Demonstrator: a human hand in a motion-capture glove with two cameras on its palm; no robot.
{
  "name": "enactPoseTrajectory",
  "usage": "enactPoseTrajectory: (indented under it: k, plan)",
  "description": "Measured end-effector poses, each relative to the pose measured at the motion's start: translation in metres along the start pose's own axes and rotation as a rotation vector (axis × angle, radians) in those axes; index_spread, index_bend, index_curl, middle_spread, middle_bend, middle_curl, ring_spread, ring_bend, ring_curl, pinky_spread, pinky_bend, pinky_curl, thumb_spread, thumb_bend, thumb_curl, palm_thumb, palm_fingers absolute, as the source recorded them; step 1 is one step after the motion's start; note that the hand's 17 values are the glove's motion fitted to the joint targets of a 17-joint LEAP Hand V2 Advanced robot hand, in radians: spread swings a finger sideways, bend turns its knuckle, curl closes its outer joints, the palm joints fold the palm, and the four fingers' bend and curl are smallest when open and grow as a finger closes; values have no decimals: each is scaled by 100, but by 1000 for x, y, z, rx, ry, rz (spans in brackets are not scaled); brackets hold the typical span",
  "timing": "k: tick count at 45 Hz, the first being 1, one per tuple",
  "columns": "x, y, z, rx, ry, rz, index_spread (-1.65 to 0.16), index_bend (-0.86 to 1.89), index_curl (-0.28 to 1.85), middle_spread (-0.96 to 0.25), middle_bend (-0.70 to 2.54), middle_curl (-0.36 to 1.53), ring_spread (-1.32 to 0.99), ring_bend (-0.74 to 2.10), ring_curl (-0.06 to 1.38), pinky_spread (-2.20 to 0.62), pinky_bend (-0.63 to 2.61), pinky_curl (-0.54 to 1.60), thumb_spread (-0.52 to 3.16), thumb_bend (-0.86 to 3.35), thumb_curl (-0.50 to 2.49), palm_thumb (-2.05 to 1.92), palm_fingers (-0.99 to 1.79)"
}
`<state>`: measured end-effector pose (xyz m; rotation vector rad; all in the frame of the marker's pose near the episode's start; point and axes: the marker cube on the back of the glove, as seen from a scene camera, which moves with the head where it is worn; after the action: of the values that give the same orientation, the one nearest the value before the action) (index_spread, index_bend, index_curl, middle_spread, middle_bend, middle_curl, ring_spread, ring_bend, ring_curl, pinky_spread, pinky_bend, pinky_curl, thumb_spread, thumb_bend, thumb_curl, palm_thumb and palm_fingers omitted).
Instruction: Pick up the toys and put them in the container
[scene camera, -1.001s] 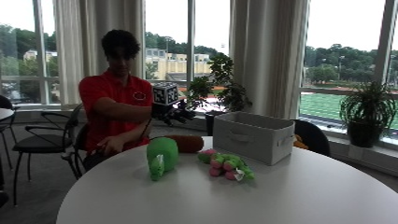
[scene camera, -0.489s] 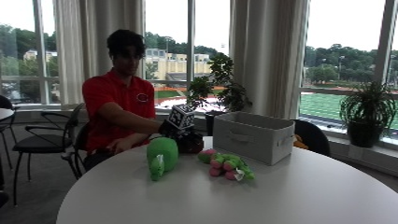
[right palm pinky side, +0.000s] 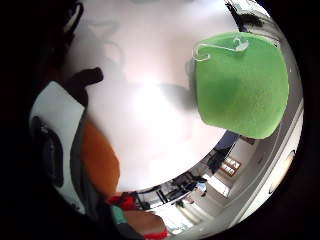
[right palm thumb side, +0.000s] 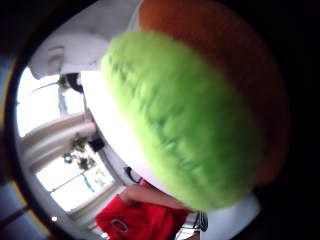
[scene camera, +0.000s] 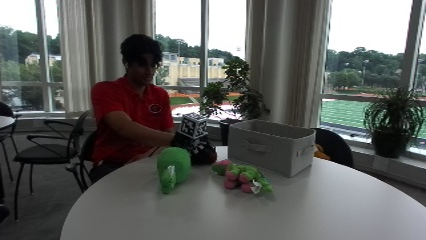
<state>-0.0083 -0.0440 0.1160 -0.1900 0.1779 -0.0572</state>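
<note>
Change: the gloved right hand (scene camera: 194, 145) has come down from chest height a second ago onto an orange toy (right palm thumb side: 240, 60) at the tabletop's (scene camera: 319, 210) far edge, in front of the person — the pick-up looks begun.
Meaning: none of the toys shows inside the container (scene camera: 269, 146) yet; the task is at its first grasp, as I judge it.
Fingers: cannot tell — the outside view shows only the glove's back, and the palm views show no clear curl round the toy.
Orange toy: close against the palm, its green leafy end (right palm thumb side: 175, 125) filling the thumb-side view.
Green toy (scene camera: 173, 167): on the tabletop just beside the hand, nearer the front edge — unmoved from the earlier frames.
Pink-and-green toy (scene camera: 241, 177): between the green toy and the container, likewise where it lay.
</note>
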Motion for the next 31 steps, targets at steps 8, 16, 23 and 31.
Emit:
enactPoseTrajectory:
  k: [8, 16, 23, 31]
  plan:
    - [-7, -2, 1, 89, 4, -43, -40, 17, 2, -29, 48, 31, -41, 128, 48, -38, 154, 42, 111, 15, 42, 51, 63]
    - [-2, -17, -14, 158, 58, -61, -41, 19, 3, -37, 62, 39, -43, 130, 50, -39, 143, 41, 89, 16, 53, 64, 90]
    - [1, -28, -38, 159, 18, -30, -43, 22, 5, -41, 68, 44, -44, 126, 50, -40, 132, 40, 72, 15, 60, 68, 99]
    - [3, -37, -95, 228, -28, 22, -45, 22, 7, -43, 68, 47, -45, 121, 49, -40, 124, 40, 60, 12, 67, 70, 103]
